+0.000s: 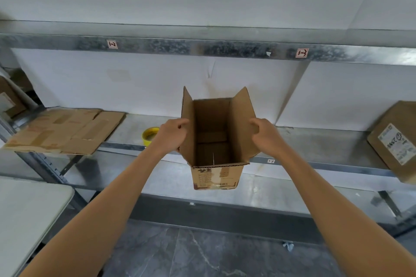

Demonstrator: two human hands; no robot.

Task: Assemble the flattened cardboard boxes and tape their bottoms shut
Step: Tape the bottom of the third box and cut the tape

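Left hand (172,135): fingers are curling over the left side flap of the cardboard box (216,177), thumb on the outside, pinching the panel. Right hand (266,136): it is gripping the right flap the same way. Neither hand is holding anything else.

Box: already squared into a tube, open end facing the person, top flaps standing up. It is hanging between the two hands in front of the shelf (315,144) edge and does not appear to be resting on it. Inner bottom flaps are lying folded in; whether tape is on the underside cannot be told.

Handling judgement: the box is empty and likely light. The corrugated walls are stiff along the panels but are hinging freely at the creases, so the flaps will likely bend under load. A grip lower down on the side walls or corners looks safer for turning it over.

Around: a yellow tape roll (150,135) is lying on the shelf just beyond the left hand. Flattened cardboard (65,130) is overhanging the shelf at far left. A closed labelled carton (396,141) is sitting at far right.
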